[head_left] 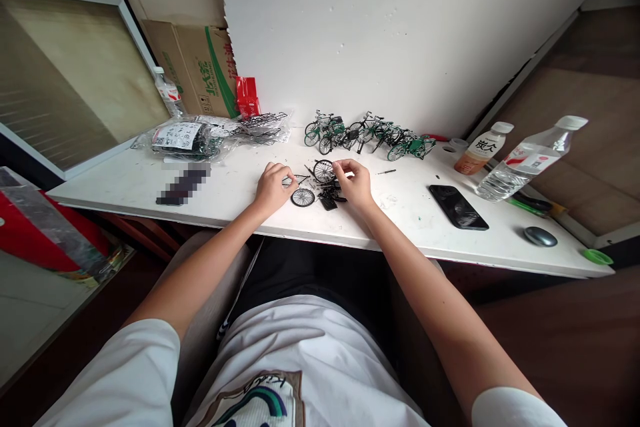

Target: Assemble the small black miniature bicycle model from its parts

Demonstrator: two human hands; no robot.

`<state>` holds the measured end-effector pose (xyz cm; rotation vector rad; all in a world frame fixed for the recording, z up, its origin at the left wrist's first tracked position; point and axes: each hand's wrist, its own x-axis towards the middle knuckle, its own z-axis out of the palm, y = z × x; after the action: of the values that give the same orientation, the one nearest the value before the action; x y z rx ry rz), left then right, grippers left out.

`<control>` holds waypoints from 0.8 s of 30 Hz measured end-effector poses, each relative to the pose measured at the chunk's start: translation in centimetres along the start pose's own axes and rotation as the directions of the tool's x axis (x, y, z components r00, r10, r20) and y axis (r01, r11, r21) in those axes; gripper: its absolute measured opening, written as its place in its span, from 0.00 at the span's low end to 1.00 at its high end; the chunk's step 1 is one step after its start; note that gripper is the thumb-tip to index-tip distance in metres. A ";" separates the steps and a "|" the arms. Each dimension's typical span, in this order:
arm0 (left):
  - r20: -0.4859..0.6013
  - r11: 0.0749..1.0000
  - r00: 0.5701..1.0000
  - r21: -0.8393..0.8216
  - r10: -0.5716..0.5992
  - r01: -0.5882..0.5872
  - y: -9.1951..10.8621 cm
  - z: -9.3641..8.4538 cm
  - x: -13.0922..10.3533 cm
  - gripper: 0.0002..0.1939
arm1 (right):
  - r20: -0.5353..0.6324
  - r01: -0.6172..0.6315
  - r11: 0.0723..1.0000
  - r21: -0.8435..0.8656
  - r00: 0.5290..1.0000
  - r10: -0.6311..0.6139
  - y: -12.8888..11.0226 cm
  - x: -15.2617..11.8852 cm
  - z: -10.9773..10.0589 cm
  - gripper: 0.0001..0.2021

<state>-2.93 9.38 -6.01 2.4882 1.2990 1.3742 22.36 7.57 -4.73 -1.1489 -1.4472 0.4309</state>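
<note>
My left hand is closed in a pinch at the near middle of the table, its fingertips around a thin black model bicycle part. To its right, my right hand has thumb and forefinger together at the edge of a spoked black model bicycle wheel. A second spoked wheel lies flat just below, between the hands. Small black parts are clustered under the right hand, and its palm hides some of them. What exactly each fingertip touches is too small to see clearly.
Several green and black model bicycles stand along the wall. Bagged parts lie at the back left. On the right are a phone, a mouse, a brown drink bottle and a water bottle. The table ends near my lap.
</note>
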 end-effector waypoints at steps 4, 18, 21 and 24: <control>-0.004 1.000 1.000 -0.010 0.010 -0.010 -0.1 0.0 0.0 0.09 | 0.022 -0.016 1.000 0.024 1.000 0.015 -0.1 0.0 -0.1 0.23; 0.186 0.727 0.953 -0.616 -0.240 0.303 1.6 0.2 -0.1 0.24 | 0.276 -0.135 0.960 0.247 0.959 0.064 -0.7 -0.5 0.4 0.26; 0.172 0.666 0.944 -0.673 -0.283 0.322 1.9 0.3 0.1 0.27 | 0.290 -0.175 0.950 0.258 0.952 0.096 -1.1 -0.6 0.4 0.28; 0.120 0.654 0.941 -0.691 -0.315 0.307 1.6 0.3 0.2 0.28 | 0.334 -0.191 0.954 0.232 0.937 0.106 -1.4 -0.8 0.3 0.30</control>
<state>-1.57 8.59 -5.43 1.6512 0.8865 1.4288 21.37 6.39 -4.11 -1.0094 -1.5271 0.9235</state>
